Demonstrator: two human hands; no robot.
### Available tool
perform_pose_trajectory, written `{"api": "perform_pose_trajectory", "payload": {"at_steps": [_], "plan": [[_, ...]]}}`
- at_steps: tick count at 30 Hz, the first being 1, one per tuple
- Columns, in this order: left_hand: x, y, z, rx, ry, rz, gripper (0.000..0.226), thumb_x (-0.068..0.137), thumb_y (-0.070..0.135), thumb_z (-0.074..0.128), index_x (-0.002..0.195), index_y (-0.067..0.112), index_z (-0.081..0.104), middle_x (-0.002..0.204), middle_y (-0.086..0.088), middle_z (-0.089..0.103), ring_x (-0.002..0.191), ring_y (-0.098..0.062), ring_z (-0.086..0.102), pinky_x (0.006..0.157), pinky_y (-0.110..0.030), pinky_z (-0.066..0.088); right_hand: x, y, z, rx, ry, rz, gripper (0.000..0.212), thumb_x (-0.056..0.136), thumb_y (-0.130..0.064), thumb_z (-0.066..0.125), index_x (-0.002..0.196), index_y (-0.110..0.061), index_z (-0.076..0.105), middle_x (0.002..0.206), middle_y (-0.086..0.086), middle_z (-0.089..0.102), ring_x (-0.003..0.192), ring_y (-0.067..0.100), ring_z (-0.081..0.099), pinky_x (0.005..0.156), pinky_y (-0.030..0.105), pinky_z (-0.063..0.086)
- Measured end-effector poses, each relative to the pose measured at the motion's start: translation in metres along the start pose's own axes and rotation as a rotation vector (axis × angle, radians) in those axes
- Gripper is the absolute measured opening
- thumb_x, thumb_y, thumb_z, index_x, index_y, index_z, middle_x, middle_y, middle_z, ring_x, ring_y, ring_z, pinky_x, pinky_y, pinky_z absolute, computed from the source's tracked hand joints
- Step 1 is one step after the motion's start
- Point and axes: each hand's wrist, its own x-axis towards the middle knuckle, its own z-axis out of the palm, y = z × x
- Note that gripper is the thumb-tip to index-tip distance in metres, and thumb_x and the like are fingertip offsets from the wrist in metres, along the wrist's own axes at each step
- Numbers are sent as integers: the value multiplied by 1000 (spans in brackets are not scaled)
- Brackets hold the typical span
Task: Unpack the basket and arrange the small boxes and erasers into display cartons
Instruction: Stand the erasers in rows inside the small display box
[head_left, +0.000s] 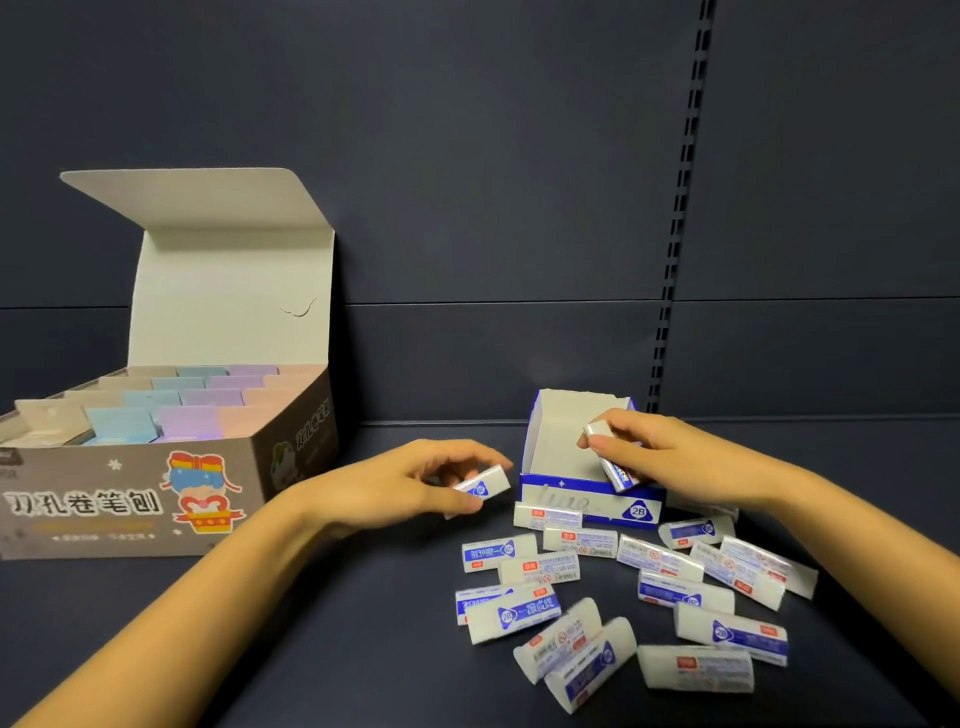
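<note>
A small blue-and-white display carton (571, 499) marked 2B stands open at centre right on the dark shelf. My right hand (670, 457) holds a white eraser (613, 462) upright over the carton's right side. My left hand (415, 483) grips another white eraser (483, 486) just left of the carton. Several wrapped white erasers (623, 597) lie scattered in front of the carton. No basket is in view.
A large grey carton (156, 483) with its lid up stands at the left, filled with rows of pastel small boxes (182, 400). A dark back panel with a slotted upright (675, 260) rises behind. Bare shelf surface (337, 649) lies at front left.
</note>
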Motion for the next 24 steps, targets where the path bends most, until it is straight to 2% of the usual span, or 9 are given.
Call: {"api": "perform_pose_trajectory", "payload": {"at_steps": [4,6,8,10,13,16,18,20,24], "plan": [[2,5,5,-94,91,27,30,90,-2,52,109,20,58,101,-2,58,84,-5,54,71,-16,48,-8,4,-1,-31,-14,-57,101,56,-91,33,111,-9,53,104,14,63,99,28,62,85,47,52],[4,7,7,-97,120,30,25,92,1,51,109,18,56,97,2,57,77,-1,52,68,-15,47,-12,7,-2,-44,-38,-74,104,53,-94,32,110,-10,53,102,16,62,98,31,60,85,47,51],[8,9,10,-33,135,12,23,95,10,49,114,20,56,96,3,58,75,-3,50,68,-14,45,-15,8,-4,-42,-61,-81,95,61,-88,34,110,-9,53,103,16,61,99,29,61,86,47,50],[15,10,13,2,165,-2,21,96,14,47,114,19,57,94,-1,59,77,-6,48,69,-16,42,-16,9,-7,-31,-72,-83,80,70,-74,37,112,-7,53,105,16,61,100,27,61,87,45,51],[28,17,16,-24,240,8,14,94,11,48,97,19,60,81,4,57,68,-5,46,64,-15,38,-16,6,-13,38,-70,-83,66,75,-58,41,115,-6,53,105,4,64,98,14,65,80,31,55],[43,26,14,-87,276,30,15,92,8,50,90,19,60,73,7,63,61,-1,49,62,-14,40,-12,7,-20,55,-4,-116,62,76,-55,43,115,-9,56,107,-1,63,96,8,64,77,25,55],[54,33,12,-152,256,43,9,92,8,51,92,13,59,75,5,69,68,-6,55,67,-18,44,-7,11,-24,27,52,-119,59,79,-56,44,112,-8,58,107,2,63,95,11,63,79,25,55],[66,39,11,-220,249,36,5,93,9,50,96,9,55,79,3,73,75,-10,63,76,-24,48,-2,17,-28,-6,89,-109,47,86,-48,48,108,-9,61,103,4,65,93,16,63,78,25,54],[92,47,19,-382,264,44,3,95,10,49,96,8,48,94,-5,73,81,-9,71,78,-16,55,7,26,-33,34,117,-75,24,88,-37,58,102,-18,64,85,-3,65,76,7,61,69,18,51]]}}
